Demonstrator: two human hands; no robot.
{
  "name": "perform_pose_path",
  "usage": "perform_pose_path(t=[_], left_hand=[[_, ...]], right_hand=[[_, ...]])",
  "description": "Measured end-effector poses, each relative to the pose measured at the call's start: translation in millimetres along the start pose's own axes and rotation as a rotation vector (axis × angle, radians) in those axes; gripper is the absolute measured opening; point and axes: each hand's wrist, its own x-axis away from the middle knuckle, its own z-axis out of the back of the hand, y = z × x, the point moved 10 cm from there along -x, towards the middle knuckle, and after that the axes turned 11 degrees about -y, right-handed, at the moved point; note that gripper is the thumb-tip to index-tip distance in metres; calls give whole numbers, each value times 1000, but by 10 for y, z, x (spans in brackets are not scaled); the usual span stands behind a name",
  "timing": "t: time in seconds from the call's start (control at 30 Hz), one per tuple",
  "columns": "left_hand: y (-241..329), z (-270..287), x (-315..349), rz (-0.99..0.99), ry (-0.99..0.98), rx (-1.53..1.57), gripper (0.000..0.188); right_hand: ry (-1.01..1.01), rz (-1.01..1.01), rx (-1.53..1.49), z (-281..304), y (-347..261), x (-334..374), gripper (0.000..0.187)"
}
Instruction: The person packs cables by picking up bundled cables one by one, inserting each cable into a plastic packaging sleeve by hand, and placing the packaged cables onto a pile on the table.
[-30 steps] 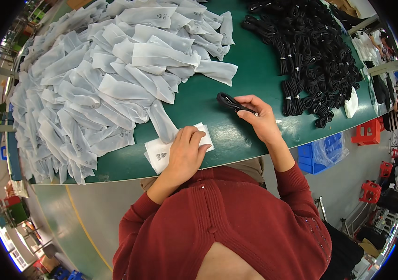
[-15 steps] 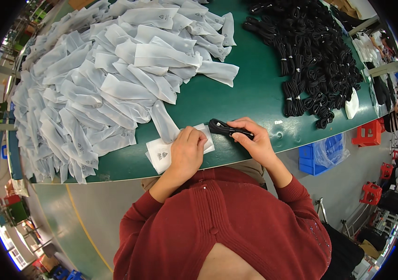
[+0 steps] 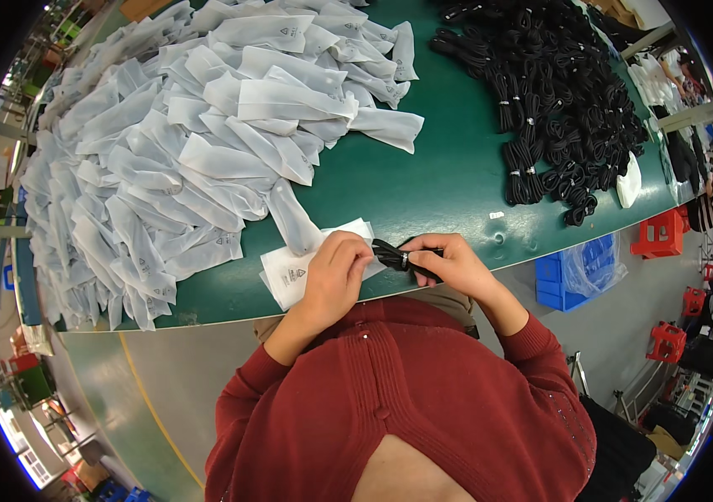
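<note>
A coiled black cable, tied round its middle with a band, is gripped in my right hand, just in from the table's front edge. Its left end reaches the fingertips of my left hand. That hand is closed, thumb against bent fingers, over a few flat frosted plastic bags, and seems to pinch the top one; the pinch itself is partly hidden. One filled frosted bag lies with its lower end on these flat bags.
A big heap of filled frosted bags covers the table's left side. Bundled black cables are piled at the right, by a white scrap. Beyond the green table's edge stand a blue crate and red stools.
My right hand has turned the cable and brought it slightly left and down, closer to my left hand. The left hand stays over the flat bags, almost unmoved.
</note>
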Motion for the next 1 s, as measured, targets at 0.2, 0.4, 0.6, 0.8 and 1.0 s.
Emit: perform_pose_path(t=[0.2,0.4,0.6,0.8,1.0], left_hand=[[106,9,-50,-56,-50,-59,19],[30,50,-47,20,-37,-13,21],[302,-11,-98,-151,-135,-117,20],[271,121,-142,-98,-43,-131,22],[323,93,-220,-119,-69,-86,20]], right_hand=[[26,-133,-160,5,189,6,14],[123,381,525,-157,-439,155,15],[123,-96,-113,11,126,6,21],[319,700,705,-235,-698,243,14],[393,436,530,-70,-640,43,15]])
